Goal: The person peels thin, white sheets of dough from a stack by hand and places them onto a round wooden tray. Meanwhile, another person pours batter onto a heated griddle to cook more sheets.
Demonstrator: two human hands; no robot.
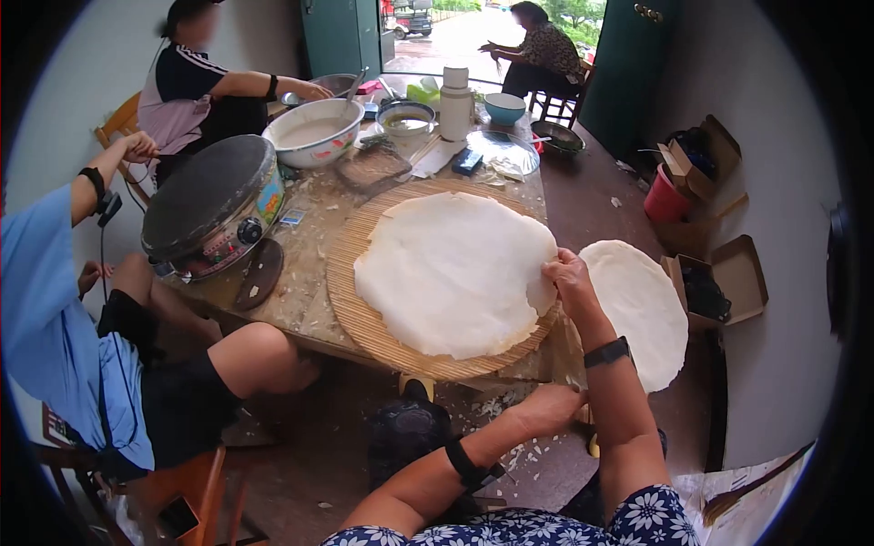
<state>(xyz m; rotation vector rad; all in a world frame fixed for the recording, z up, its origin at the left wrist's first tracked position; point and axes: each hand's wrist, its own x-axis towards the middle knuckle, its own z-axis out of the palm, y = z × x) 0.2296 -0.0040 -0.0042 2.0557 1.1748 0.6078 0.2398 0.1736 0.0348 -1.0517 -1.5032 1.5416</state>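
The right hand (566, 271) pinches the rim of the thin round sheet (451, 273) on the woven mat (355, 227); the left hand's (546, 409) grip is unclear. A light, broad pinch best spares the ragged edge

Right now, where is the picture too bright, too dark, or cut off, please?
Head view: the ground outdoors looks washed out; head view: the person against it appears dark, backlit; head view: curved black corners crop the scene.
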